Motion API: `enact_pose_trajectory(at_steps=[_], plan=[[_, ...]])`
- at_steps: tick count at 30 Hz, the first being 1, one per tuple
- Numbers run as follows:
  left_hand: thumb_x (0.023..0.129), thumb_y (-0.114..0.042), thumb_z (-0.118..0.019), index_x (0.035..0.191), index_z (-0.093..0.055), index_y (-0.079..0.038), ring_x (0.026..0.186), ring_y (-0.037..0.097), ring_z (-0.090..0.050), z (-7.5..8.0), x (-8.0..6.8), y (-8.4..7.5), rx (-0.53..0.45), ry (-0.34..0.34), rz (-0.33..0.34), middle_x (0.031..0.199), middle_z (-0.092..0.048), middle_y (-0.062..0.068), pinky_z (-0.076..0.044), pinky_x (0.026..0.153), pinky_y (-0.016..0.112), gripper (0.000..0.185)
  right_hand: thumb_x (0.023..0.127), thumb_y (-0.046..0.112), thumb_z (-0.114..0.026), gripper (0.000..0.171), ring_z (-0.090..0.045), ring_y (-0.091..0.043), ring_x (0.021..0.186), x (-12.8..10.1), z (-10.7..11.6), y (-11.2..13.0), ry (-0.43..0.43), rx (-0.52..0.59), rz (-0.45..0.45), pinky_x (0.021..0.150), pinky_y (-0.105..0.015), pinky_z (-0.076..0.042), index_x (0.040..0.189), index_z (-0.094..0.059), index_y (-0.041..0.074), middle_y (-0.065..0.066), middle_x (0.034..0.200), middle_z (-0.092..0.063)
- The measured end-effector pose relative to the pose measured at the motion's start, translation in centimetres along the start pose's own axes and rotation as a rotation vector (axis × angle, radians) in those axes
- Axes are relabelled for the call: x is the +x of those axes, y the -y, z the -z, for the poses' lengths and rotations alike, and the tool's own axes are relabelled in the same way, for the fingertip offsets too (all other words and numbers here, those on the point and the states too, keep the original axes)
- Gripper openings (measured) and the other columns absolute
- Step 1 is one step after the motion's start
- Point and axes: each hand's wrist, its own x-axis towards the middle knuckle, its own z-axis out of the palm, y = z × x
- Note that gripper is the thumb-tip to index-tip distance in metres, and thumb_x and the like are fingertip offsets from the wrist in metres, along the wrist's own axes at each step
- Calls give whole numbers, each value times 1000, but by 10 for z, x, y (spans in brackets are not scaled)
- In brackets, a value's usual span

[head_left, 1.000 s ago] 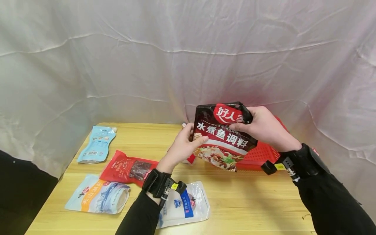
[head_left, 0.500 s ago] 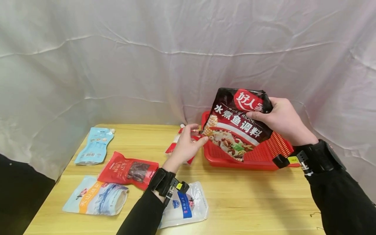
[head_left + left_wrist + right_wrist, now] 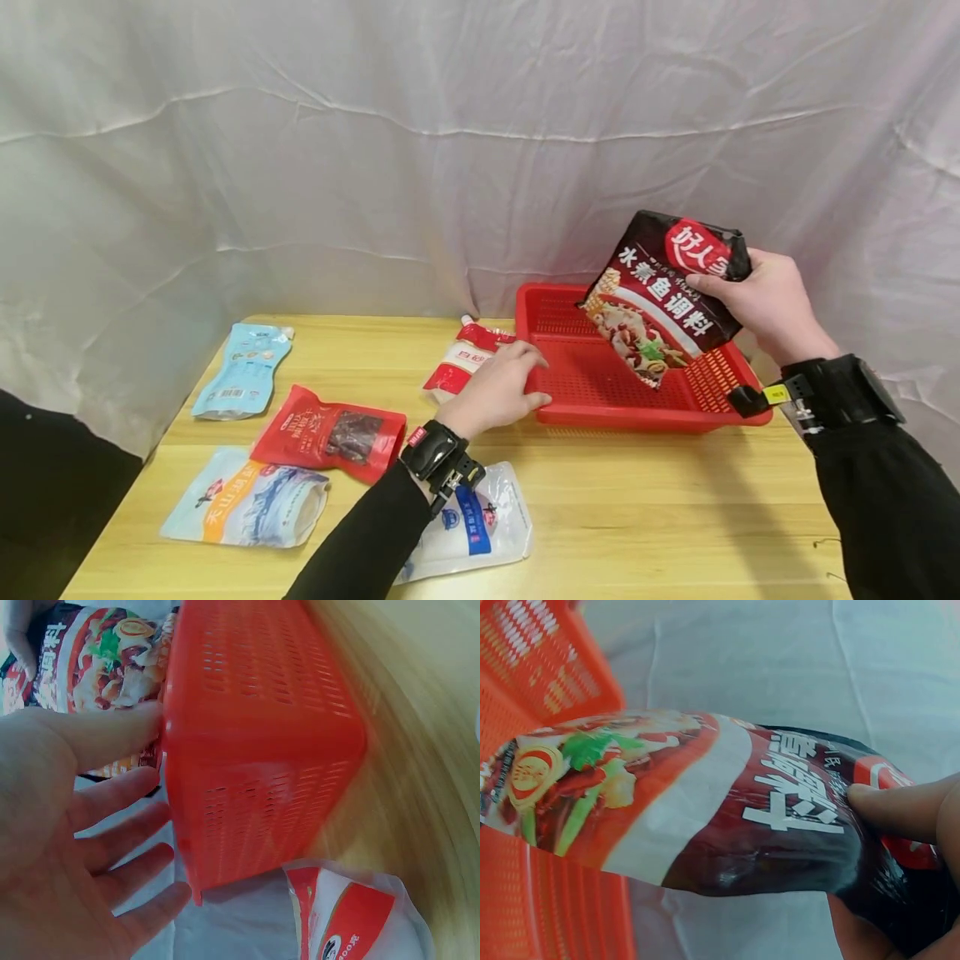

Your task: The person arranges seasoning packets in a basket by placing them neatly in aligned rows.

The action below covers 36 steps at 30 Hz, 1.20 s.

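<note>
- The black-and-red seasoning pouch (image 3: 660, 292) hangs tilted over the red basket (image 3: 633, 417), its lowest corner at six o'clock; whether that corner dips below the rim cannot be told
- The right hand (image 3: 780, 300) pinches the pouch near its three o'clock edge, thumb across the front, fingers curled behind
- The left hand (image 3: 502, 387) has nothing in its grasp, fingers extended and spread at the basket's nine o'clock end; whether the fingertips touch the rim is unclear
- The red-and-white bag (image 3: 459, 364) lies at nine o'clock from the basket, partly behind the left hand, so this end is crowded
- At six o'clock from the basket, a broad stretch of wooden table (image 3: 652, 508) gives room to move
- A white-and-blue pouch (image 3: 476, 533) lies between seven and eight o'clock from the basket, partly under the left forearm
- Farther out, between eight and nine o'clock, a red windowed pouch (image 3: 330, 429) touches a blue-and-orange pouch (image 3: 247, 500)
- A light-blue spouted pouch (image 3: 243, 371) lies at nine o'clock, near the table's left edge
- The pale curtain (image 3: 450, 167) bounds the table's twelve o'clock edge
</note>
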Motion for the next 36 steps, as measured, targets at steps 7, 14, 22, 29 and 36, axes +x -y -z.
enact_pose_trajectory(at_steps=[7,14,22,29,36], plan=[[91,-36,-81,122,-74,-17,117,14,-58,-2,-3,-1,8,77,-83,120,-68,-2,-52,100,31,36,96,42,-73,68,-60,4,70,11,10,-26,-75,-53,-71,61,-18,-57,139,-53,-7,-10,108,-65],[95,-33,-78,114,-77,-22,104,10,-57,-3,-5,-1,72,103,-137,106,-70,-8,-52,91,25,23,100,41,-67,68,-56,6,69,18,16,-50,-82,-77,-122,60,-17,-55,142,-49,-10,-30,126,-58],[94,-30,-79,117,-76,-21,107,12,-57,-5,-7,-3,64,110,-130,110,-70,-7,-52,94,26,24,100,34,-66,63,-57,3,67,23,17,-78,-71,-82,-156,59,-21,-57,138,-50,-14,-30,119,-60],[95,-28,-78,114,-76,-21,106,12,-57,-5,-7,-5,84,102,-148,107,-70,-7,-52,92,25,20,101,32,-65,61,-58,-1,68,23,15,-95,-68,-75,-185,59,-22,-57,137,-49,-15,-30,117,-61],[95,-30,-78,113,-76,-22,106,12,-56,-5,-6,-5,76,109,-125,106,-68,-8,-52,91,25,21,101,31,-63,60,-59,-2,69,22,9,-111,-47,-69,-207,60,-23,-58,135,-49,-16,-33,119,-60]])
